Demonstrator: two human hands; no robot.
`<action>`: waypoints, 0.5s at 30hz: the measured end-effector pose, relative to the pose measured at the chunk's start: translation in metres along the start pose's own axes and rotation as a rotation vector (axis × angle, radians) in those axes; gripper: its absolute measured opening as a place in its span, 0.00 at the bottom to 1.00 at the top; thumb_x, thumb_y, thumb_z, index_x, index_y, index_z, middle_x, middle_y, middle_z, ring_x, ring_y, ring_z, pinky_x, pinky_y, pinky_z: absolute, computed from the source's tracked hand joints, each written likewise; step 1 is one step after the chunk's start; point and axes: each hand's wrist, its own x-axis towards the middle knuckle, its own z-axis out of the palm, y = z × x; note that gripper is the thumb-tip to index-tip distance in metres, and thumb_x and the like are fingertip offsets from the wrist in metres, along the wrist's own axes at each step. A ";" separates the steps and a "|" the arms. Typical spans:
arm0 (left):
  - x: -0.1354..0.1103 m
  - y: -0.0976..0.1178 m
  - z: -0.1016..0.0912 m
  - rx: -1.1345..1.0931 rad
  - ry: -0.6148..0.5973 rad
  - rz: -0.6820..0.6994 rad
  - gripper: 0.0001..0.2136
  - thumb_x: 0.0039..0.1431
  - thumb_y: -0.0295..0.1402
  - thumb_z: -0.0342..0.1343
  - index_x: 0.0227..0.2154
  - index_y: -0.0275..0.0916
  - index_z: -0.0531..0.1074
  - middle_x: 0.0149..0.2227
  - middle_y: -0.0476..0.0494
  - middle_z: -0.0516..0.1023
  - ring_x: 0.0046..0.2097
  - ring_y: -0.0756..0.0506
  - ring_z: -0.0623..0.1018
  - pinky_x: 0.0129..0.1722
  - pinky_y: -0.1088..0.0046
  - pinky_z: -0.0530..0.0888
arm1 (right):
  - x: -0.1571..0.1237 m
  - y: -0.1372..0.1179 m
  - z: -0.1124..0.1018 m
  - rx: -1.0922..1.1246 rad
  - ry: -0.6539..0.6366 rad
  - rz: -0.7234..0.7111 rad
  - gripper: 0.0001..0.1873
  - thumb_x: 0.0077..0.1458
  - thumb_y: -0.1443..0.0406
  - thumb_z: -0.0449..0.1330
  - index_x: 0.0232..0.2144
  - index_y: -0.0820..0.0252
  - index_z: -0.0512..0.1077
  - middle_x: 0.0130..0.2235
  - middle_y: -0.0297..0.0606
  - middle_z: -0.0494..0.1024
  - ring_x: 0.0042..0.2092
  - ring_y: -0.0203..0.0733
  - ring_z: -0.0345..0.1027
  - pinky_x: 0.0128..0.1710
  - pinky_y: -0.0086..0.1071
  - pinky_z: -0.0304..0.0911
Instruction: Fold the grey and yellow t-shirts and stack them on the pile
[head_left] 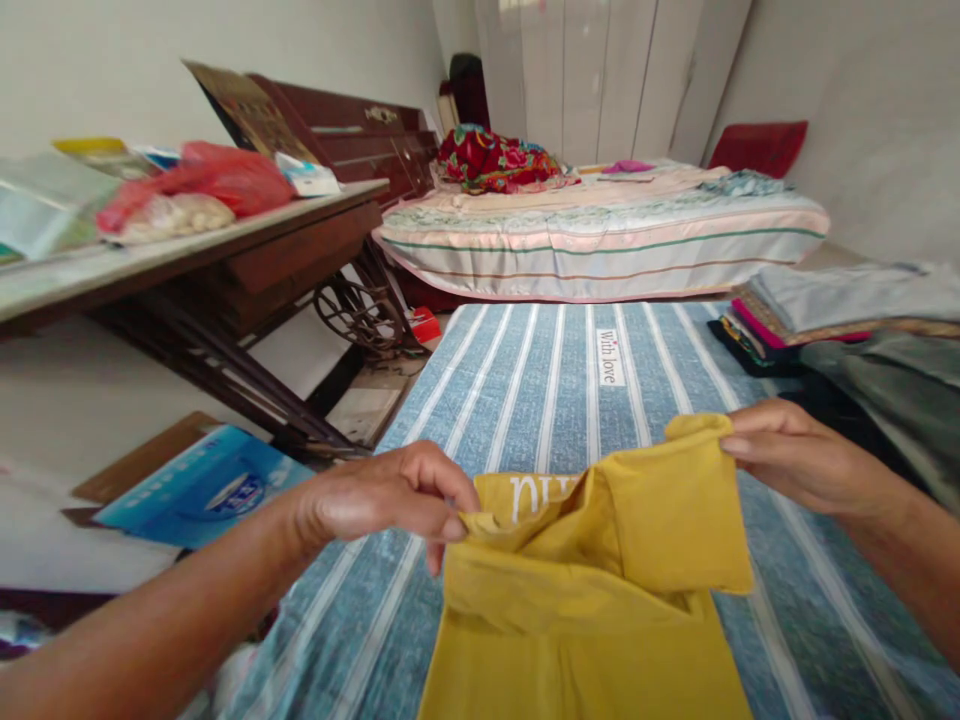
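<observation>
A mustard-yellow garment (600, 590) with white lettering hangs in front of me over a blue striped mattress (547, 380). My left hand (390, 495) pinches its upper left edge between thumb and fingers. My right hand (795, 455) grips the upper right corner, which is folded over toward the middle. The garment's lower part runs out of the bottom of the view.
A stack of folded clothes (847, 310) lies at the right. A bed (600, 230) with a red floral bundle (495, 160) stands beyond the mattress. At the left a sewing-machine table (187, 250) carries bags, with a blue package (202, 485) on the floor below.
</observation>
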 end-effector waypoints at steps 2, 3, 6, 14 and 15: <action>0.005 0.005 -0.013 -0.059 0.097 0.079 0.09 0.45 0.34 0.62 0.28 0.34 0.79 0.26 0.43 0.79 0.28 0.48 0.77 0.31 0.75 0.74 | 0.017 -0.004 -0.007 0.040 0.110 -0.004 0.14 0.43 0.53 0.65 0.19 0.56 0.75 0.22 0.35 0.76 0.25 0.39 0.68 0.29 0.33 0.63; 0.007 0.005 -0.019 -0.091 0.137 0.114 0.09 0.44 0.34 0.63 0.27 0.33 0.78 0.25 0.43 0.79 0.27 0.48 0.77 0.31 0.75 0.74 | 0.025 -0.005 -0.009 0.067 0.154 -0.010 0.13 0.41 0.53 0.65 0.19 0.56 0.75 0.21 0.34 0.76 0.24 0.39 0.68 0.28 0.33 0.64; 0.015 0.004 -0.034 -0.165 0.135 0.126 0.10 0.41 0.35 0.64 0.25 0.33 0.78 0.24 0.43 0.79 0.25 0.48 0.76 0.31 0.72 0.75 | 0.044 -0.009 -0.013 0.137 0.210 -0.025 0.13 0.39 0.54 0.67 0.19 0.56 0.74 0.21 0.34 0.76 0.24 0.39 0.68 0.28 0.33 0.64; 0.047 -0.010 -0.060 -0.353 0.301 0.228 0.10 0.43 0.34 0.63 0.23 0.30 0.75 0.23 0.41 0.78 0.24 0.47 0.76 0.29 0.69 0.76 | 0.074 0.007 -0.024 0.061 0.257 0.003 0.12 0.41 0.54 0.65 0.21 0.57 0.74 0.22 0.37 0.77 0.27 0.43 0.71 0.30 0.35 0.65; 0.052 -0.009 -0.067 -0.357 0.336 0.241 0.09 0.43 0.33 0.63 0.23 0.30 0.75 0.23 0.41 0.77 0.24 0.48 0.76 0.28 0.70 0.76 | 0.079 0.009 -0.027 0.033 0.298 -0.013 0.12 0.41 0.54 0.65 0.21 0.57 0.74 0.22 0.37 0.76 0.27 0.43 0.71 0.30 0.35 0.65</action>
